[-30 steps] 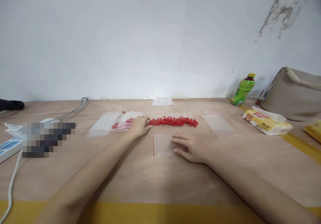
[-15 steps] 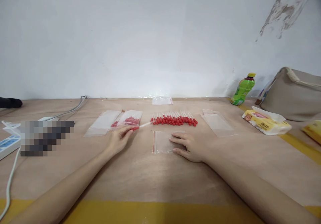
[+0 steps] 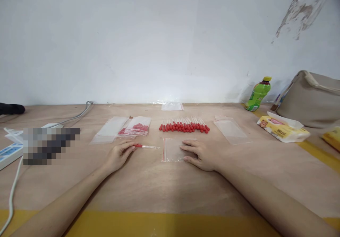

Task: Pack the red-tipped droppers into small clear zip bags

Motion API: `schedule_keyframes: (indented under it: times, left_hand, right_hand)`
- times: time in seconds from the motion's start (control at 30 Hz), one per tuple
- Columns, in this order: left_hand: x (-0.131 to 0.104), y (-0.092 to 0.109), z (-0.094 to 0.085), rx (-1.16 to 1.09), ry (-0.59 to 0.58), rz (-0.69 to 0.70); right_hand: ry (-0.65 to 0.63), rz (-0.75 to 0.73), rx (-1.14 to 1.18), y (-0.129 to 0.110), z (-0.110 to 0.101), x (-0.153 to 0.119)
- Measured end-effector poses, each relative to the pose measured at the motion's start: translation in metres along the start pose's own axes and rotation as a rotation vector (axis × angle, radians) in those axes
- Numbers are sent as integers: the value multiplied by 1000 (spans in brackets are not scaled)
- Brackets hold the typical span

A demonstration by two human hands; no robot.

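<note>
brown table (image 3: 148, 191) by a white wall (image 3: 148, 46), left hand (image 3: 119, 155) pinching the red end of a thin stick (image 3: 147, 146), its tip near a clear bag (image 3: 172, 150), right hand (image 3: 199, 155) spread on the bag, hiding part of it, gray purse (image 3: 308, 99) cut off at the side

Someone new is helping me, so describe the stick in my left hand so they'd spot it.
On the brown table, find the loose pile of red-ended sticks. Nearer the camera, the left hand holds one stick by its red end, pale shaft toward a flat clear bag. It alone runs crosswise, apart from the pile.
</note>
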State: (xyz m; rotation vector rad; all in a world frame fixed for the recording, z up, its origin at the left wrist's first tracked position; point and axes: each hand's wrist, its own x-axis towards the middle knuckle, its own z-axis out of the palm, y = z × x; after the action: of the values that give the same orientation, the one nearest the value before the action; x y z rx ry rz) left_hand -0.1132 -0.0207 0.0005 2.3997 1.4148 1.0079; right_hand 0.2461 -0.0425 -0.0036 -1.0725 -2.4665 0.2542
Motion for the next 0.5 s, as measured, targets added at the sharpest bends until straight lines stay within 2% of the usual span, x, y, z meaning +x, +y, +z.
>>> schedule_keyframes:
  times: [0.37, 0.5]
  left_hand:
    - [4, -1, 8, 4, -19, 13]
    - [12, 8, 14, 4, -28, 69]
  right_hand:
    - [13, -10, 6, 1, 0, 0]
    - [0, -11, -14, -1, -1, 0]
